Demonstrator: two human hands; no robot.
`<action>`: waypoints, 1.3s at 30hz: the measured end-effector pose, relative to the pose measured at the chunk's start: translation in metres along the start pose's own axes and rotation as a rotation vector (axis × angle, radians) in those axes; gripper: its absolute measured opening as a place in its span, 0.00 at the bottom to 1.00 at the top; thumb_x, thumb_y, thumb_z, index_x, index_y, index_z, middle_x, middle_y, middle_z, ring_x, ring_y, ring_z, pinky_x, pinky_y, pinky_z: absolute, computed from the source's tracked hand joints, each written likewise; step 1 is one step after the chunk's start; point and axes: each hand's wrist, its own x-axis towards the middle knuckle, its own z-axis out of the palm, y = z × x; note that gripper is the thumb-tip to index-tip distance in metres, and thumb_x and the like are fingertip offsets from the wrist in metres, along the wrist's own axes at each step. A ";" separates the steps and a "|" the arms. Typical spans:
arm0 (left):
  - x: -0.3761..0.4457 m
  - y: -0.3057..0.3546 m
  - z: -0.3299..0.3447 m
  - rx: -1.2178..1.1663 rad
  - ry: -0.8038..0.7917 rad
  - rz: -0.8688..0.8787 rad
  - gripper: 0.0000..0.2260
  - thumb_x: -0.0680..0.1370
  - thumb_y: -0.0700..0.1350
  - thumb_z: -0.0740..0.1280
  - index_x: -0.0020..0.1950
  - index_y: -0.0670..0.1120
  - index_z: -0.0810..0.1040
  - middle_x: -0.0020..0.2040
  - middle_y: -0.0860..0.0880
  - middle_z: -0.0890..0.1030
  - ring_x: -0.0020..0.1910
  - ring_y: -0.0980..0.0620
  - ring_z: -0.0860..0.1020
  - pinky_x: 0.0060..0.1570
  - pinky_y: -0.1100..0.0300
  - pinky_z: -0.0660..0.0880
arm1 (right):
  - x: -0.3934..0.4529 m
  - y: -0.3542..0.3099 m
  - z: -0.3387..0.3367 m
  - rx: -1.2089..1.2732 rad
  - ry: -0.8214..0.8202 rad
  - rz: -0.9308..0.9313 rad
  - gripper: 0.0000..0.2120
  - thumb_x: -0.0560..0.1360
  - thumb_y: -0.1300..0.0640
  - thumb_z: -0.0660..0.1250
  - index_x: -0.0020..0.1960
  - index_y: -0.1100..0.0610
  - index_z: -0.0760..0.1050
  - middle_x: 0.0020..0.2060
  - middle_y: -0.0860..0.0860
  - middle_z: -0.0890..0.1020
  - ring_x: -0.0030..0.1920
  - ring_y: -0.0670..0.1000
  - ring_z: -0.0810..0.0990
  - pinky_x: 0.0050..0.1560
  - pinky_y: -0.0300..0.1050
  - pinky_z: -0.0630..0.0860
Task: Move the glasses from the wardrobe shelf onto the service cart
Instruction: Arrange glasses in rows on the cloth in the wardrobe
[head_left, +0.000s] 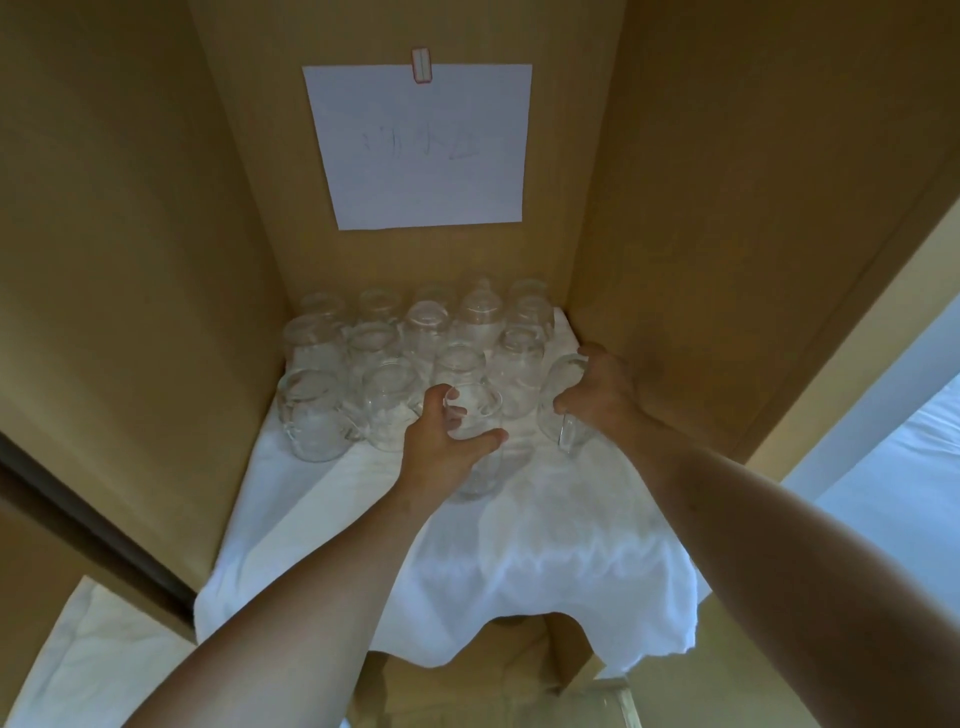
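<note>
Wooden wardrobe walls (130, 234) close in a shelf spread with a white cloth (545, 545), and a paper sheet (421, 145) is taped on the back panel. Clear glasses (395, 343) stand upside down in rows at the centre of the frame. At their front, the left hand (441, 441) curls its fingers (452, 410) round one glass (475, 457). Just right, the right hand (602, 389) grips another glass (563, 410).
</note>
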 end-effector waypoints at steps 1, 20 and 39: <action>0.001 0.000 0.000 -0.001 -0.002 -0.002 0.32 0.66 0.51 0.83 0.63 0.56 0.68 0.56 0.51 0.78 0.58 0.52 0.78 0.55 0.61 0.75 | 0.003 0.001 0.000 0.012 0.001 -0.001 0.45 0.64 0.60 0.81 0.78 0.55 0.66 0.68 0.54 0.76 0.67 0.56 0.76 0.60 0.42 0.74; 0.004 0.000 -0.001 -0.013 0.002 -0.024 0.32 0.68 0.51 0.82 0.64 0.54 0.69 0.55 0.52 0.78 0.58 0.53 0.78 0.57 0.59 0.75 | 0.012 0.018 0.017 -0.179 0.004 -0.137 0.47 0.75 0.49 0.75 0.83 0.54 0.51 0.82 0.56 0.49 0.78 0.59 0.60 0.75 0.47 0.62; -0.023 0.021 -0.024 -0.067 0.111 -0.023 0.31 0.62 0.50 0.85 0.59 0.50 0.76 0.53 0.52 0.79 0.50 0.52 0.79 0.52 0.57 0.77 | -0.100 -0.003 0.063 0.486 -0.069 0.236 0.12 0.77 0.52 0.70 0.60 0.52 0.81 0.57 0.50 0.82 0.56 0.52 0.80 0.59 0.46 0.78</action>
